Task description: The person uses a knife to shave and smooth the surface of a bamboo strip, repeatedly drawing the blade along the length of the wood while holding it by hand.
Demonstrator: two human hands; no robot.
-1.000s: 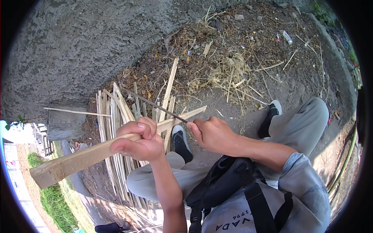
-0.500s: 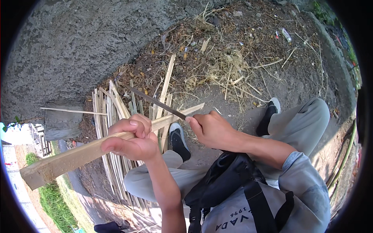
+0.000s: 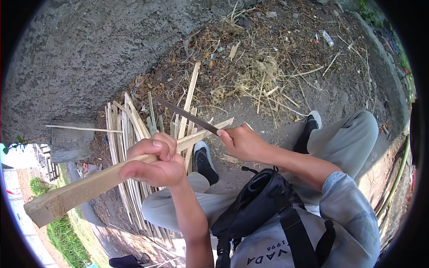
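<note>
The left hand [image 3: 154, 161] is closed firmly round a long split wooden slat [image 3: 80, 190], taken about mid-length, so that a thick squared end is left projecting toward the lower left and a thinner, tapering end toward the upper right. The right hand [image 3: 243, 142] is clenched on the handle of a long dark blade [image 3: 185, 115], which is laid across the slat's thin end; whether edge and wood are actually touching cannot be told.

The slat is judged to be stiff and fairly light, dry and rough along its split faces, and liable to splinter toward the thin tip. A hold near the middle, well clear of the blade, is judged the safest place for it; the fingers of the left hand are seen to lie just below the blade's line.

Beyond the slat, a stack of similar pale strips [image 3: 129, 134] is laid on the ground, with one black shoe [image 3: 204, 161] just beside the stack and a second shoe [image 3: 309, 129] well apart from it, to its right. A black bag [image 3: 259, 205] is worn on the chest, below the slat. Beyond the stack, dry straw and litter [image 3: 259, 76] are scattered over bare earth, and a rough grey concrete surface [image 3: 89, 53] is seen to the stack's upper left.
</note>
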